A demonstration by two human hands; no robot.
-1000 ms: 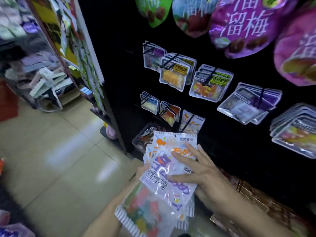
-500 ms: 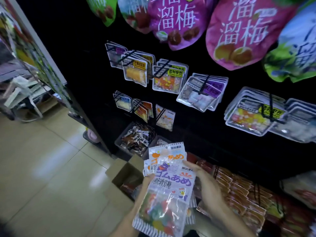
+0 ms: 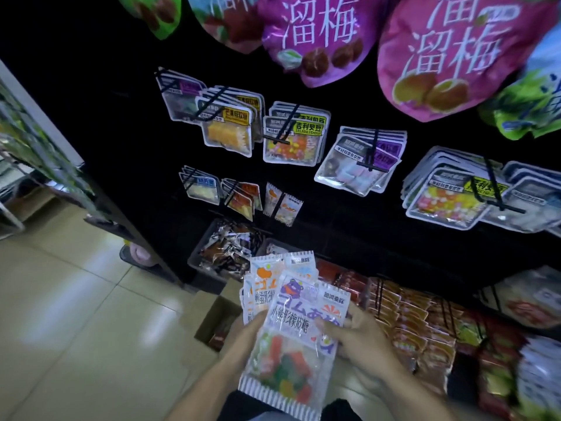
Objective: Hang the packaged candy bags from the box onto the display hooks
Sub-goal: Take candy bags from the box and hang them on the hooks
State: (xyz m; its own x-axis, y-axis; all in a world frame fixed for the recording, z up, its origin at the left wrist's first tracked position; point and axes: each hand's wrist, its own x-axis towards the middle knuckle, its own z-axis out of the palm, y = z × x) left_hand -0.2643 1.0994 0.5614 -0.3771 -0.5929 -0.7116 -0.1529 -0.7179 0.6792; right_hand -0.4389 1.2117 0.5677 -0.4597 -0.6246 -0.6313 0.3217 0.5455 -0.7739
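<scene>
Since the earlier frame, the purple gummy bag (image 3: pixel 299 332) has slid further right off the stack of candy bags (image 3: pixel 264 287). Right hand (image 3: pixel 358 335) pinches its right edge; left hand (image 3: pixel 247 335) grips the stack from the left. Beyond, a cardboard box (image 3: pixel 212 317) sits on the floor, with display hooks (image 3: pixel 282 205) on the far black panel.

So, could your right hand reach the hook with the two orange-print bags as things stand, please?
Probably not yet: the right hand grips the front candy bag, though nothing blocks the way to that hook.
</scene>
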